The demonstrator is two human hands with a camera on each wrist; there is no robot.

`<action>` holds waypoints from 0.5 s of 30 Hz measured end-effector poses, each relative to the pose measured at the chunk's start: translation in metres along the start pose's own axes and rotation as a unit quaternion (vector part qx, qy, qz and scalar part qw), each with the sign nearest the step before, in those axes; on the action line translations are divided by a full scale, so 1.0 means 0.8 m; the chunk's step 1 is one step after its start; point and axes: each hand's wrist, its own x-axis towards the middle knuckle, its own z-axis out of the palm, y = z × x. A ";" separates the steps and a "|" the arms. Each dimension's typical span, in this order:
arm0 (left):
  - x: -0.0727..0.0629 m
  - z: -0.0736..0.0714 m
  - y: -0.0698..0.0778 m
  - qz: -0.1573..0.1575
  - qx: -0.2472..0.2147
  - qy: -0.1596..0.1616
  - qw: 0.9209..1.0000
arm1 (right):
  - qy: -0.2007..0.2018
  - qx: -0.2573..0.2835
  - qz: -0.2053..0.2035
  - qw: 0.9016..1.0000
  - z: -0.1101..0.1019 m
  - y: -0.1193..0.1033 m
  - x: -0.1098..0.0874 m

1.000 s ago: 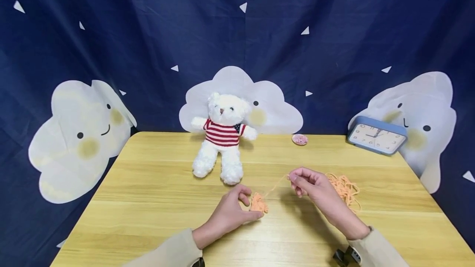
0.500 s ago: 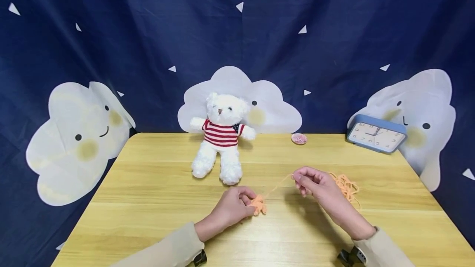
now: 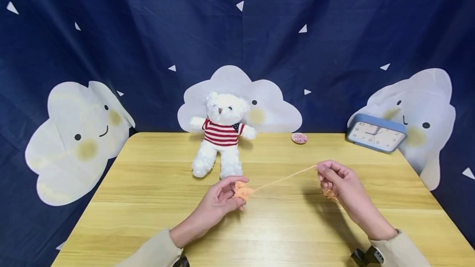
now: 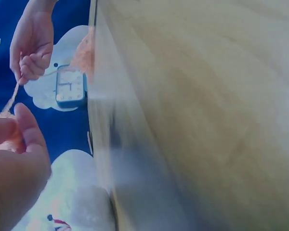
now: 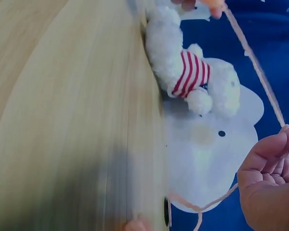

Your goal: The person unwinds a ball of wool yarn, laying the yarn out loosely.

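My left hand (image 3: 218, 200) grips a small bundle of orange yarn (image 3: 241, 190) between thumb and fingers, in front of the teddy bear's feet. From the bundle a taut strand of yarn (image 5: 257, 70) runs across to my right hand (image 3: 343, 186), which pinches it between thumb and fingertips. In the right wrist view more yarn (image 5: 216, 202) trails from below that hand toward the table. A loose pile of orange yarn (image 3: 329, 194) lies on the table, mostly hidden behind my right hand. The left wrist view catches only part of the bundle, at its left edge.
A white teddy bear (image 3: 222, 135) in a striped shirt sits toward the back of the wooden table (image 3: 156, 184). A small pink round object (image 3: 299, 138) lies near the back edge. At the back right stands a blue clock (image 3: 377, 134). A dark blue curtain (image 3: 274, 48) hangs behind.
My left hand has closed on the bundle, lifted it and moved left. My right hand has moved right with the strand, and the stretch of yarn between the hands is longer.
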 end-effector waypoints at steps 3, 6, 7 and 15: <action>-0.003 -0.006 -0.001 0.032 -0.038 -0.006 0.999 | 0.012 0.013 -0.008 1.000 -0.006 0.001 -0.001; -0.006 -0.009 0.001 0.046 -0.063 0.008 0.997 | 0.030 0.033 -0.015 0.999 -0.012 0.001 -0.002; -0.007 -0.010 0.002 0.046 -0.069 0.016 0.996 | 0.034 0.039 -0.018 0.998 -0.014 0.002 -0.003; -0.012 -0.020 0.011 0.037 -0.116 0.059 0.991 | 0.064 0.082 -0.033 0.994 -0.032 0.005 -0.005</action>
